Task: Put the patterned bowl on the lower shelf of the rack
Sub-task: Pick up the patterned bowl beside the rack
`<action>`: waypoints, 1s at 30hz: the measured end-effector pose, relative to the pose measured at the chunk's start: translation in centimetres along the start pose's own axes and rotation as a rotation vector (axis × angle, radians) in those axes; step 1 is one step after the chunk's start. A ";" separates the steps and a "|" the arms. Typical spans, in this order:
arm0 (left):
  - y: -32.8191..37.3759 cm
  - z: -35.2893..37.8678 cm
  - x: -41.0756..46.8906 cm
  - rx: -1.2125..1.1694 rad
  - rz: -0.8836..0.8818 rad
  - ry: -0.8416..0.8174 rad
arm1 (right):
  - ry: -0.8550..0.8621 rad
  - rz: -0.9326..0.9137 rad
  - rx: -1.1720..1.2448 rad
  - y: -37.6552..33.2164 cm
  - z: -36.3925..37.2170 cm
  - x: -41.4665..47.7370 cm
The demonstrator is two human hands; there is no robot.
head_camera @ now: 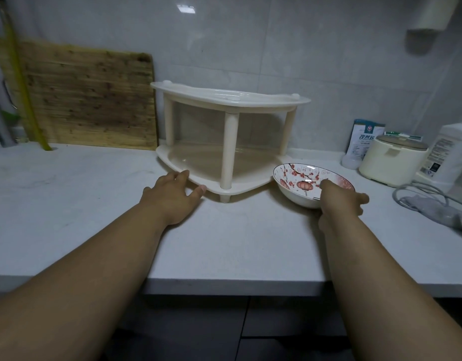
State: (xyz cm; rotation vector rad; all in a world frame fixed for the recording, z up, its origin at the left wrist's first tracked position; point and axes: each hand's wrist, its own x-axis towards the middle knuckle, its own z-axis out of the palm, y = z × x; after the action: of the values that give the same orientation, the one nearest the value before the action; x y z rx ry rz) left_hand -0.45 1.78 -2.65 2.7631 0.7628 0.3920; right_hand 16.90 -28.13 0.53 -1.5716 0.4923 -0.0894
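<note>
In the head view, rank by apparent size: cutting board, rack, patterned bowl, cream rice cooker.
1. Cutting board and rack: too similar to separate, and the board stands farther back.
2. Patterned bowl and cream rice cooker: about alike, both clearly smaller.

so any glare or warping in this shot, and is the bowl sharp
Head view: a small glare patch on the wall tiles; wide-angle bending curves the counter edge and stretches the forearms; the patterned bowl is fairly sharp, its near rim hidden by the right hand.

Two bare, sleeveless forearms point(99, 269)
</note>
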 end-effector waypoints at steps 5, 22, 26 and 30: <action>-0.1 0.2 0.2 -0.005 0.000 0.005 | -0.024 0.067 0.051 0.1 -0.9 0.0; -0.1 0.4 0.2 -0.003 -0.005 0.017 | -0.230 0.088 0.221 -0.4 -1.8 -0.9; -0.1 0.5 0.4 -0.008 -0.004 0.023 | -0.255 0.015 0.224 -1.3 -1.6 -1.2; -0.2 0.6 0.5 -0.012 -0.007 0.022 | -0.309 -0.020 0.224 -1.9 -1.1 -1.7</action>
State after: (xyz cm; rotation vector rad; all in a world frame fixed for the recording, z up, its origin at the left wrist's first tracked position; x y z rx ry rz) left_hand 0.04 2.07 -3.21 2.7481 0.7729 0.4252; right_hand 15.44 -28.60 2.84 -1.3406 0.2154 0.0808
